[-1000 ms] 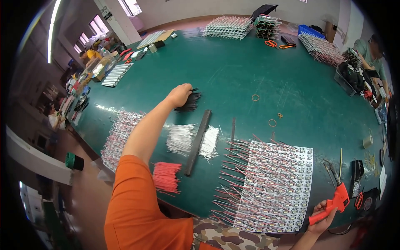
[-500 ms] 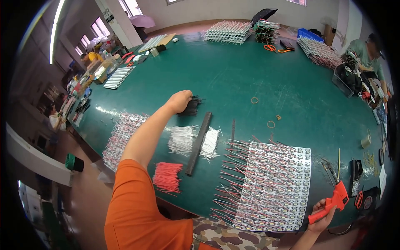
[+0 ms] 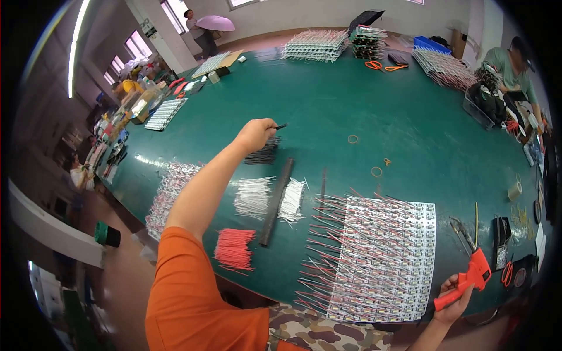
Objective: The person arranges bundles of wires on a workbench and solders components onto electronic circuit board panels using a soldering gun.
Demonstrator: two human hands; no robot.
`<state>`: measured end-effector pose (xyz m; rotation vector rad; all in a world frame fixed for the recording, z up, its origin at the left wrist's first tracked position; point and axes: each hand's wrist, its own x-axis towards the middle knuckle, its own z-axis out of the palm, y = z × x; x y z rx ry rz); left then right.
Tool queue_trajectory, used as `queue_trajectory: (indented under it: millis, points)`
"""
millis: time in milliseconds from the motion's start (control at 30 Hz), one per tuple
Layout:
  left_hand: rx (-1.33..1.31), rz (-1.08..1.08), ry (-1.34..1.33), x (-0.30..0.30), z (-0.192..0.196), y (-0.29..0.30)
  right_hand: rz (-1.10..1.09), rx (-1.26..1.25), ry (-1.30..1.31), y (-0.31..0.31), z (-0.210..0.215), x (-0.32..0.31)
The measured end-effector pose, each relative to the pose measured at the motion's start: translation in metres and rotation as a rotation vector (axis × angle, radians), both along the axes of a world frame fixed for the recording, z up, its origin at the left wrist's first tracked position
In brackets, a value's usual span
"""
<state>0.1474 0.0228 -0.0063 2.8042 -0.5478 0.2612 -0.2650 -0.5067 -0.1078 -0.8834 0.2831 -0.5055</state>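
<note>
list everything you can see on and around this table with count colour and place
table: one, dark green, fills the view
black wire pieces: one pile, black, under the left hand
white wire pieces: two piles, white, either side of the black strip
black strip: one, black, long, between the white piles
red wire pieces: one pile, red, near table edge
module sheet: one, white with red and black leads, front right
rubber bands: about three, tan, mid table
orange scissors: one pair, far side
co-worker: one, green top, far right
left hand: pinching one black piece above the black pile
right hand: holding an orange hand tool
</note>
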Motion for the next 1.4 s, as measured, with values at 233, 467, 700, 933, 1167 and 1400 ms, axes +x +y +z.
queue_trajectory:
  millis: [233,467,700,933,1167,1400]
  points:
    - [-0.109,-0.079,0.572,-0.032,0.012,-0.071,0.077,0.019,-0.093,0.002,0.002,0.006]
    - [0.848,-0.363,0.227,-0.045,0.003,-0.107,-0.014,0.013,-0.027,0.014,0.010,0.012]
    - [1.189,-0.387,-0.062,-0.066,0.023,-0.160,0.011,-0.033,-0.042,0.006,0.011,0.004]
    - [1.508,-0.378,-0.115,-0.057,-0.015,-0.177,-0.025,-0.002,-0.028,0.015,0.014,0.012]
    - [0.313,-0.284,0.108,-0.046,0.017,-0.189,-0.029,-0.008,-0.027,0.016,0.016,0.012]
    - [-1.138,-0.240,0.481,-0.051,-0.065,-0.195,-0.039,0.015,-0.047,0.017,0.017,0.010]
